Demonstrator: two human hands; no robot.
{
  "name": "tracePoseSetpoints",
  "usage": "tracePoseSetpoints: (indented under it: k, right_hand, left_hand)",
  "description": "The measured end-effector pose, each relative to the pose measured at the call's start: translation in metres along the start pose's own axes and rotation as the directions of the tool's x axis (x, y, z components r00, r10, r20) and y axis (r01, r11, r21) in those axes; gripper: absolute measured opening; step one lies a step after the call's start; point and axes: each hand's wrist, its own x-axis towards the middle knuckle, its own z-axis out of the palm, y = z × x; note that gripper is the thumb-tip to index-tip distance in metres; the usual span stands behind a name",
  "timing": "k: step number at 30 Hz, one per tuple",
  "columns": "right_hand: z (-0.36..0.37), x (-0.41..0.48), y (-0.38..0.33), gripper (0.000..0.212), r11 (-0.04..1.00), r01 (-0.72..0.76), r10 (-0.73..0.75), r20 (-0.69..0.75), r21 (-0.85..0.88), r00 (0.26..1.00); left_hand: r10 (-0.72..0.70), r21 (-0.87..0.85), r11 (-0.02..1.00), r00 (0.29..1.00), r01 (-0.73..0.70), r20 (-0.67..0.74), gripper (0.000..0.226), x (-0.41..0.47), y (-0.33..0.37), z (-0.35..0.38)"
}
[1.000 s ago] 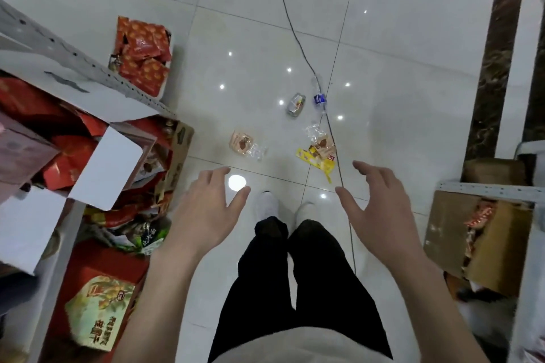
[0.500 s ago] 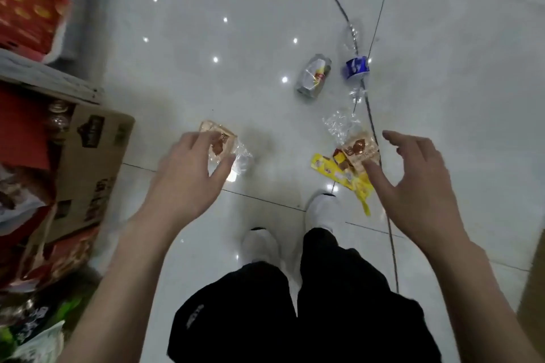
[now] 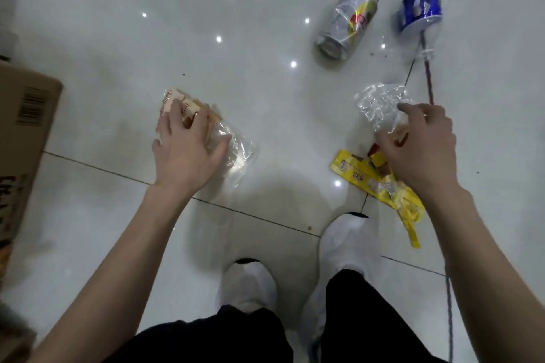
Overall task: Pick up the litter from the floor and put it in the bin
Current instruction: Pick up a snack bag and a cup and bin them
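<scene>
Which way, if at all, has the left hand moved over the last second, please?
Yes: the left hand has gone forward past the tile joint onto the beige snack wrapper.

One camera sits on the person's head. It looks almost straight down at the floor (image 3: 265,8) from close above. The left hand (image 3: 188,153), right hand (image 3: 421,150) and white shoes (image 3: 247,286) show low down.

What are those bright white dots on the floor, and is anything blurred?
Head view: the dots are lamp glare on the glossy white tile floor, not litter; the brown cardboard box at the left edge is smeared; the crushed silver can looks sharp.
</scene>
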Motion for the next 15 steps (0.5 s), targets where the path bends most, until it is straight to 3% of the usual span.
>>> tracePoseSetpoints:
  k: [7,15]
  right_hand:
    - [0.024,0.024,0.007,0.085,0.999,-0.035,0.036,0.021,-0.019,0.999]
    - [0.039,0.025,0.001,0.069,0.999,-0.05,0.05,-0.038,0.015,0.998]
  left_hand:
    - [0.025,0.031,0.999,0.999,-0.024,-0.032,0.063,0.02,0.02,0.027]
    - [0.077,-0.031,0.996,0.993,-0.08,-0.089,0.054,0.025,0.023,0.031]
